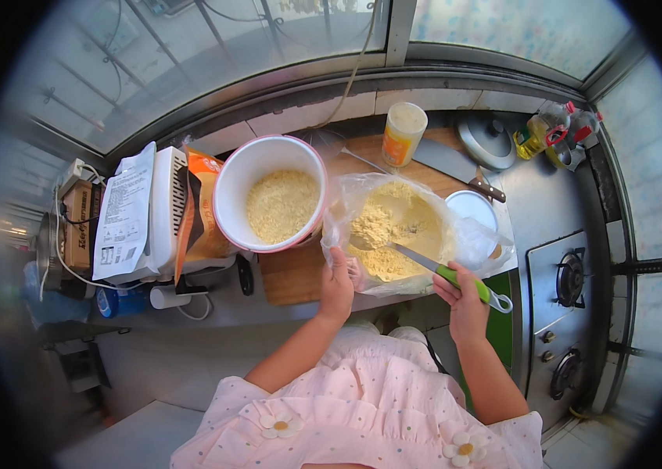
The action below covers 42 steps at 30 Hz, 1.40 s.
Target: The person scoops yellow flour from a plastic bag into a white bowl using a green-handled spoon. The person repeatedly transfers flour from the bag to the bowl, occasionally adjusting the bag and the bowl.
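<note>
My right hand (464, 299) grips the green handle of a metal spoon (416, 255). The spoon's bowl end carries a heap of pale yellow flour (373, 225) over an open clear plastic bag (433, 190). More of the yellow flour lies inside the bag. My left hand (336, 287) pinches the bag's near left edge. Just left of the bag stands a white tub with a pink rim (222, 225), partly filled with yellow crumbly powder (283, 205). Behind the bag is a plastic canister with an orange label (404, 135).
A cleaver (445, 164) lies on the wooden cutting board (287, 281), close to a pot lid (486, 140). Oil bottles (542, 132) stand at the back right, and a gas stove (559, 311) is at the right. An orange package (202, 205) and a white appliance (166, 205) stand left of the tub.
</note>
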Motion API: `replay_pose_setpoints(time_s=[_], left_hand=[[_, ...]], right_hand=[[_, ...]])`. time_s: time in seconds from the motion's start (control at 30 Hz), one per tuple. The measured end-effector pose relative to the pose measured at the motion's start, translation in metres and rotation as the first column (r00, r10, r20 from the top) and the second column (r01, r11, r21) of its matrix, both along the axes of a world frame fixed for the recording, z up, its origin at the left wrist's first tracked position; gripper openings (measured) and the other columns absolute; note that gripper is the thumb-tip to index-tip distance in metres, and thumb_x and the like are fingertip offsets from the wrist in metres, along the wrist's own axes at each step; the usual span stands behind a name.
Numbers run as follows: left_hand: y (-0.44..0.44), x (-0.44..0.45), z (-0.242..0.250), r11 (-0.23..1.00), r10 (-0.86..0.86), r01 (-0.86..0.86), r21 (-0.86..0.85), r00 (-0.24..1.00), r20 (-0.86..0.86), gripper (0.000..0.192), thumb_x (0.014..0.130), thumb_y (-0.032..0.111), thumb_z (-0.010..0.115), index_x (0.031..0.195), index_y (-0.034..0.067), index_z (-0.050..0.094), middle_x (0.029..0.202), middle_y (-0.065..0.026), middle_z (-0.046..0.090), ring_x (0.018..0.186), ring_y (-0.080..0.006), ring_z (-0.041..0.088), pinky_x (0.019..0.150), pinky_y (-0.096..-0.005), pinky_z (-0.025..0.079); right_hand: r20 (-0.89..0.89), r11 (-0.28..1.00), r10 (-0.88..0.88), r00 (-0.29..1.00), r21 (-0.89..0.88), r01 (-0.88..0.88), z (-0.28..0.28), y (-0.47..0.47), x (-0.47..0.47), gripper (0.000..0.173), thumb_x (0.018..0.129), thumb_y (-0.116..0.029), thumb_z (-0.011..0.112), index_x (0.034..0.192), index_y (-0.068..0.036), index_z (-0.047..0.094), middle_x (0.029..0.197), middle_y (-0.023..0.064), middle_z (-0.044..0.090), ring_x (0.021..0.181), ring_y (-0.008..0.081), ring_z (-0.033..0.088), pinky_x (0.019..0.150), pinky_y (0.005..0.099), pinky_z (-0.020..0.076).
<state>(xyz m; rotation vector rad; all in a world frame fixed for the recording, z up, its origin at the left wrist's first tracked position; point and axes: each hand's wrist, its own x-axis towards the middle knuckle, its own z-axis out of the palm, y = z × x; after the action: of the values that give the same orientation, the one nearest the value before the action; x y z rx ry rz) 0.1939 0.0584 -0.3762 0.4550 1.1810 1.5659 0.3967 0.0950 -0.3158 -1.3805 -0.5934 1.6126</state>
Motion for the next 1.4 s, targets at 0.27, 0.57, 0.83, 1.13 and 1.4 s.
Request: replay_pose_setpoints(time_s=[0.27,0.57,0.83,1.13,1.4], left_hand=[[0.005,0.000,-0.002,0.998,-0.020,0.014,0.069,0.996,0.090,0.059,0.101,0.047,0.028,0.056,0.010,0.034,0.050,0.0005,0.034,0.045,-0.0123,0.037,0.044,-0.0269,0.032],[0.013,0.003,-0.015,0.981,0.154,-0.121,-0.150,0.960,0.233,0.051,0.099,0.050,0.038,0.066,0.011,0.044,0.056,0.0032,0.039,0.048,-0.0083,0.038,0.047,-0.0239,0.032],[0.011,-0.002,-0.021,0.997,0.027,0.005,-0.081,0.919,0.394,0.049,0.099,0.049,0.037,0.070,0.011,0.044,0.058,0.0025,0.042,0.048,-0.0082,0.039,0.045,-0.0238,0.034],[0.008,-0.006,-0.007,0.996,0.040,-0.014,-0.083,0.949,0.313,0.040,0.100,0.045,0.037,0.078,0.011,0.043,0.059,0.0034,0.039,0.046,-0.0076,0.039,0.043,-0.0233,0.034],[-0.004,-0.012,-0.017,0.993,-0.069,0.060,0.104,0.994,0.082,0.025,0.099,0.010,0.040,0.121,0.003,0.048,0.108,-0.0038,0.053,0.102,-0.0098,0.051,0.084,-0.0261,0.045]], right_hand=[[0.107,0.997,-0.045,0.993,0.063,0.039,0.049,-0.006,0.044,0.034,0.094,-0.021,0.053,0.114,0.006,0.055,0.099,0.0161,0.063,0.085,0.0237,0.068,0.078,0.0329,0.0564],[0.221,0.985,-0.058,0.973,0.171,0.020,0.117,-0.007,0.052,0.035,0.092,-0.022,0.055,0.110,0.007,0.058,0.093,0.0149,0.065,0.077,0.0201,0.069,0.074,0.0306,0.0587],[0.230,0.968,-0.024,0.973,0.248,-0.035,0.167,0.010,0.008,0.036,0.091,-0.022,0.055,0.110,0.010,0.057,0.092,0.0193,0.067,0.077,0.0218,0.070,0.072,0.0310,0.0605],[0.106,0.940,0.199,0.974,0.260,-0.221,0.135,0.037,-0.103,0.035,0.093,-0.021,0.054,0.112,0.007,0.056,0.096,0.0193,0.066,0.081,0.0224,0.069,0.077,0.0328,0.0585],[0.942,-0.181,0.050,0.333,0.336,-0.924,0.055,0.033,-0.180,0.036,0.074,-0.003,0.068,0.109,-0.008,0.064,0.101,0.0144,0.060,0.076,0.0278,0.064,0.063,0.0321,0.0531]])
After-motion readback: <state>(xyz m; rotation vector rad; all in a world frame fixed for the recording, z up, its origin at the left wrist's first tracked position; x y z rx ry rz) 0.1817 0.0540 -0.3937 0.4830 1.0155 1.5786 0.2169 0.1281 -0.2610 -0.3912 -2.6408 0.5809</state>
